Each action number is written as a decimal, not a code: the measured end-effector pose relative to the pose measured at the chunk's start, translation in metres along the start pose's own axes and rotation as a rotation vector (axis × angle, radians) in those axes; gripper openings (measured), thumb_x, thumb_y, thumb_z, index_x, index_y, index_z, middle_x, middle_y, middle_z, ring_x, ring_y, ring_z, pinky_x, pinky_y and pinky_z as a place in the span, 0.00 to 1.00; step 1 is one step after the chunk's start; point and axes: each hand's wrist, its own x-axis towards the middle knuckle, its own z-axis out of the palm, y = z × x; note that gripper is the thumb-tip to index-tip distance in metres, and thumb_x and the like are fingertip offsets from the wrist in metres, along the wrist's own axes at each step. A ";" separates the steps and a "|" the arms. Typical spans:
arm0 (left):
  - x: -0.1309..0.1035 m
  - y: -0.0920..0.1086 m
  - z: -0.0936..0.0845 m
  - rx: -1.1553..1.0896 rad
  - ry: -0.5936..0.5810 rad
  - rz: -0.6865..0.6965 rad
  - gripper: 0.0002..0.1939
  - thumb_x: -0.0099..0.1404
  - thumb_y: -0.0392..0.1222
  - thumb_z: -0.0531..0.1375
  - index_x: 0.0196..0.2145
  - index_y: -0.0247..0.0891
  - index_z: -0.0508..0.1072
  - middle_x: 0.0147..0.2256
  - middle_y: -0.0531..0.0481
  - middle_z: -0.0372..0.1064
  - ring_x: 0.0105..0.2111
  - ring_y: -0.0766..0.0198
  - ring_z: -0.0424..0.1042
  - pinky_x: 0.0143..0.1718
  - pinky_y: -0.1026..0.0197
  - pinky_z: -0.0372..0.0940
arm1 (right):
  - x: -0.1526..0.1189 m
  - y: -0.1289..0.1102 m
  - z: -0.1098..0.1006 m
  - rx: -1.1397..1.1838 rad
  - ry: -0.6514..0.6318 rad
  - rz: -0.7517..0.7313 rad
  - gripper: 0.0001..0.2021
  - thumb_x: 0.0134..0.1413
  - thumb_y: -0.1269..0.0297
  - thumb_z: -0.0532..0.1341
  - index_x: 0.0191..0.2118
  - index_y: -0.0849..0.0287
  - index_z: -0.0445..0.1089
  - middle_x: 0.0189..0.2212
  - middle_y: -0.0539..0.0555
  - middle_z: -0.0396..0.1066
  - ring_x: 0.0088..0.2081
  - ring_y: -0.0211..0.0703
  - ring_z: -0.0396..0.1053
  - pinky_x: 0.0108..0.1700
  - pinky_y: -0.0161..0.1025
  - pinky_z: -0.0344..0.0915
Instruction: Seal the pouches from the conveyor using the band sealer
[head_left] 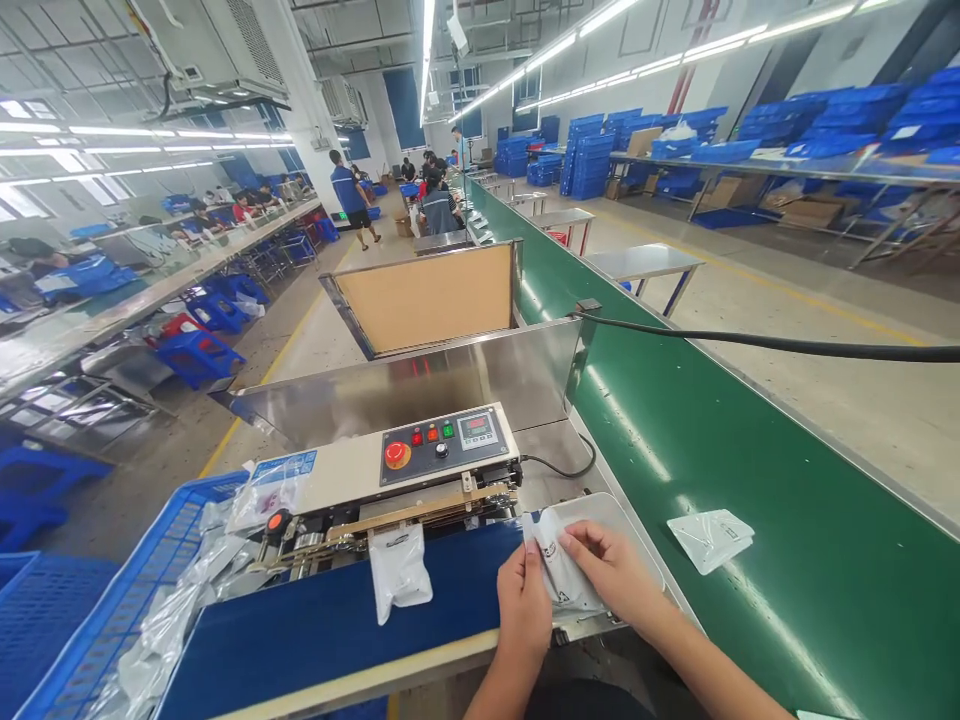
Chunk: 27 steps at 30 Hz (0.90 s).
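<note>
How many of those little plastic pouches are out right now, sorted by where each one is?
Pouch in the hands: 1, held by left hand and right hand
Pouch on the blue belt: 1
Pouch on the green belt: 1
Total: 3

— What kind of hall are you standing in?

— You're in a long factory floor. Rows of tube lights [600,20] run down the ceiling, and the concrete floor [787,330] to your right carries a yellow line.

— And the furniture around you?

— A green conveyor belt [712,450] stretches away ahead. Steel tables [645,262] stand beside it, and stacks of blue crates [592,160] line the far wall. On your left, people sit on blue stools [199,352] along a long table [150,285].
</note>
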 end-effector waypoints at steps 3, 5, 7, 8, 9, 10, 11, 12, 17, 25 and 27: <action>0.012 -0.005 0.004 -0.010 0.031 -0.078 0.35 0.60 0.76 0.67 0.21 0.37 0.74 0.21 0.50 0.68 0.25 0.63 0.62 0.27 0.62 0.56 | 0.004 0.014 -0.007 -0.042 0.129 0.006 0.25 0.53 0.35 0.66 0.31 0.56 0.78 0.26 0.53 0.76 0.29 0.45 0.69 0.32 0.40 0.65; 0.024 -0.007 0.009 -0.117 0.038 -0.211 0.34 0.53 0.73 0.73 0.19 0.38 0.72 0.19 0.52 0.65 0.23 0.64 0.62 0.26 0.62 0.56 | 0.013 0.023 -0.010 -0.008 0.200 0.094 0.24 0.49 0.37 0.67 0.28 0.56 0.76 0.21 0.50 0.71 0.25 0.42 0.65 0.29 0.39 0.62; 0.036 -0.008 0.014 -0.202 0.033 -0.302 0.33 0.49 0.71 0.75 0.19 0.37 0.73 0.17 0.53 0.65 0.22 0.64 0.64 0.26 0.62 0.57 | 0.024 0.030 -0.011 0.043 0.235 0.178 0.22 0.45 0.39 0.68 0.25 0.55 0.73 0.19 0.49 0.67 0.23 0.40 0.63 0.28 0.39 0.62; 0.041 -0.009 0.016 -0.219 0.029 -0.321 0.32 0.48 0.70 0.76 0.20 0.36 0.75 0.17 0.52 0.66 0.21 0.64 0.65 0.25 0.62 0.58 | 0.030 0.033 -0.011 0.061 0.243 0.203 0.21 0.44 0.40 0.68 0.25 0.55 0.72 0.18 0.48 0.66 0.22 0.40 0.63 0.27 0.38 0.62; 0.046 -0.009 0.018 -0.230 0.023 -0.332 0.32 0.47 0.69 0.76 0.21 0.36 0.76 0.18 0.51 0.67 0.21 0.63 0.66 0.25 0.62 0.58 | 0.036 0.034 -0.011 0.071 0.244 0.215 0.21 0.43 0.40 0.68 0.24 0.55 0.71 0.17 0.48 0.66 0.21 0.39 0.62 0.27 0.38 0.62; 0.049 -0.008 0.018 -0.248 0.020 -0.344 0.31 0.46 0.68 0.77 0.22 0.35 0.77 0.19 0.50 0.69 0.21 0.63 0.68 0.25 0.62 0.59 | 0.041 0.034 -0.010 0.074 0.243 0.218 0.21 0.42 0.41 0.68 0.24 0.55 0.70 0.17 0.47 0.65 0.21 0.39 0.62 0.26 0.38 0.61; 0.052 -0.008 0.017 -0.266 0.017 -0.355 0.31 0.44 0.67 0.78 0.23 0.34 0.78 0.19 0.49 0.71 0.22 0.62 0.69 0.25 0.62 0.60 | 0.046 0.034 -0.008 0.070 0.241 0.217 0.20 0.42 0.42 0.68 0.23 0.55 0.69 0.17 0.47 0.64 0.20 0.38 0.61 0.25 0.37 0.60; 0.054 -0.007 0.015 -0.284 0.017 -0.362 0.30 0.43 0.66 0.78 0.24 0.34 0.79 0.20 0.48 0.73 0.22 0.61 0.71 0.25 0.62 0.61 | 0.051 0.034 -0.006 0.068 0.237 0.218 0.20 0.42 0.42 0.68 0.23 0.55 0.69 0.16 0.46 0.63 0.20 0.37 0.60 0.24 0.36 0.58; 0.060 0.000 -0.010 -0.332 0.101 -0.371 0.29 0.39 0.61 0.81 0.27 0.33 0.81 0.22 0.45 0.76 0.26 0.56 0.77 0.27 0.61 0.66 | 0.072 0.032 0.020 0.070 0.179 0.215 0.19 0.45 0.45 0.69 0.23 0.56 0.71 0.16 0.47 0.65 0.20 0.36 0.61 0.23 0.35 0.60; 0.043 0.015 -0.071 -0.340 0.216 -0.361 0.28 0.50 0.61 0.78 0.36 0.32 0.85 0.33 0.40 0.84 0.43 0.46 0.84 0.44 0.54 0.77 | 0.068 0.026 0.067 0.170 -0.005 0.209 0.25 0.46 0.37 0.72 0.31 0.58 0.79 0.27 0.54 0.78 0.30 0.46 0.76 0.34 0.41 0.76; 0.032 0.017 -0.087 -0.314 0.292 -0.351 0.24 0.59 0.58 0.74 0.42 0.32 0.85 0.43 0.37 0.85 0.54 0.43 0.81 0.56 0.49 0.75 | 0.051 0.031 0.039 0.139 0.045 0.153 0.30 0.49 0.32 0.70 0.37 0.59 0.81 0.30 0.56 0.80 0.32 0.48 0.77 0.36 0.42 0.75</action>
